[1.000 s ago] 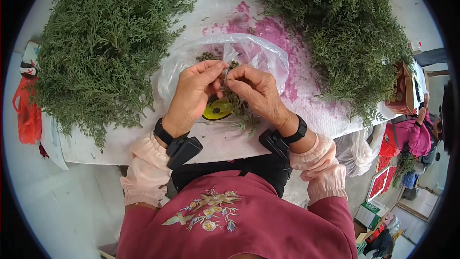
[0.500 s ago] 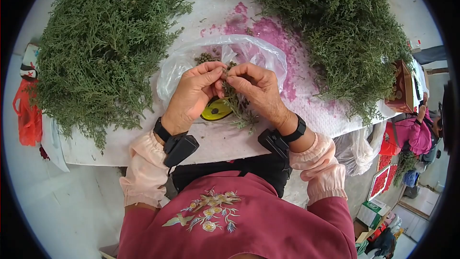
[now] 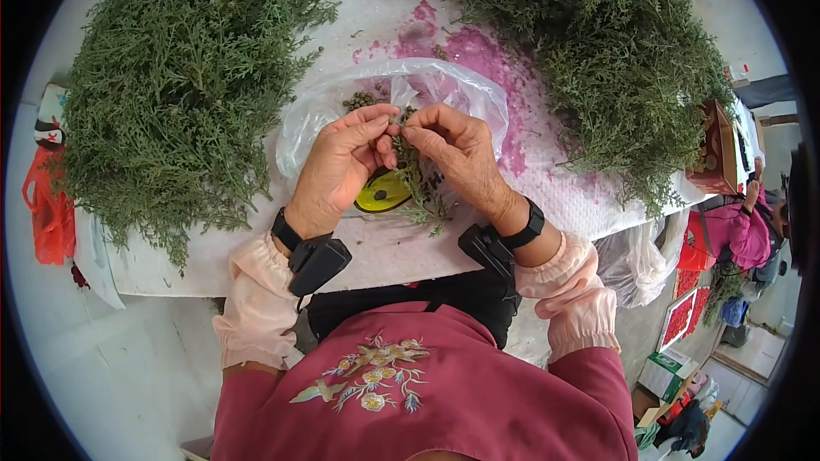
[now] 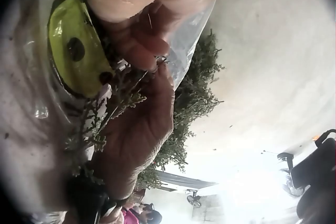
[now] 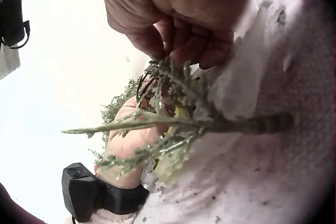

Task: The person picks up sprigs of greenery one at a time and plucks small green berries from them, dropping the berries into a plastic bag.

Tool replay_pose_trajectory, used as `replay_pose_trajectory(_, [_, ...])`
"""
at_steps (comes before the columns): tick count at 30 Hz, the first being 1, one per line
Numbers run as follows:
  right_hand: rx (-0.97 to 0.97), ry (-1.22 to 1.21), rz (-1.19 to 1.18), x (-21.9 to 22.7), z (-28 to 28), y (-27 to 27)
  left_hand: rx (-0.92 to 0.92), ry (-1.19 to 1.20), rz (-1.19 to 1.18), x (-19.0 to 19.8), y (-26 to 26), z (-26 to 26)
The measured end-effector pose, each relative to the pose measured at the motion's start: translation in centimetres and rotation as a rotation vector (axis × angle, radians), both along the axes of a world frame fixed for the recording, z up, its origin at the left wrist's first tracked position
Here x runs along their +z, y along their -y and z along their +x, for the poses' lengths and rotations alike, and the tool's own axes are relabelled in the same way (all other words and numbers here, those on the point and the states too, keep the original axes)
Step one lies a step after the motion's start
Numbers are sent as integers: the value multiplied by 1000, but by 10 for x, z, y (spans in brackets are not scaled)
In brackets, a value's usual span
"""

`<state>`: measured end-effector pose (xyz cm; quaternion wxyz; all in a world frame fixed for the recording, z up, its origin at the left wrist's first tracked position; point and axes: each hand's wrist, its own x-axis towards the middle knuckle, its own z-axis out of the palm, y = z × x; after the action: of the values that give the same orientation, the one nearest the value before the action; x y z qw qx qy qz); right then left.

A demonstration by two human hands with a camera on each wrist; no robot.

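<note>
A green sprig (image 3: 416, 179) hangs below the fingertips of both hands, over a clear plastic bag (image 3: 299, 124). My right hand (image 3: 461, 158) pinches it between thumb and forefinger; in the right wrist view the sprig (image 5: 210, 124) shows a thick brown stem end under the right hand (image 5: 184, 14). Close beside, my left hand (image 3: 337, 162) has thumb and forefinger together at the sprig's tip, the other fingers curled. What lies between those fingertips is too small to tell. Small round greenish cones (image 3: 360, 101) lie in the bag, behind the hands. A yellow-green patch (image 3: 383, 191) shows below them.
Large heaps of green branches lie at the left (image 3: 171, 102) and the right (image 3: 632, 77) of the white-covered table (image 3: 213, 258). Pink stains mark the cover. A red bag (image 3: 49, 205) hangs at the left edge; a box (image 3: 716, 154) stands at the right, with a person beyond.
Both hands have shifted very slightly left in the head view, still close together. The sprig stays hanging from the fingers.
</note>
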<state>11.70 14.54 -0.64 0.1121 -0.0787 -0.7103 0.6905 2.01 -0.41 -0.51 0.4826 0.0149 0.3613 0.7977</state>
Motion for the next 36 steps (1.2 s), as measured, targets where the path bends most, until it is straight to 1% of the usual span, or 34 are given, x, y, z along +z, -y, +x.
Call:
replay_pose_trajectory(4, [-4, 15, -8, 0, 0, 0, 2, -15, 2, -2, -1, 0])
replay_pose_trajectory(7, [-11, 7, -62, 0, -1, 0, 5, -13, -1, -5, 0, 1])
replay_pose_trajectory(24, [-15, 29, -44, 2, -2, 0, 21, -34, -35, -1, 0, 1])
replay_pose_trajectory(28, [-47, 42, -6, -1, -2, 0, 17, -29, -19, -2, 0, 1])
replay_pose_trajectory(31, [-69, 11, 76, -2, -1, 1, 11, -36, -22, -3, -1, 1])
replay_pose_trajectory(36, [-66, 56, 77, 1, -1, 1, 28, -25, -22, -3, 0, 2])
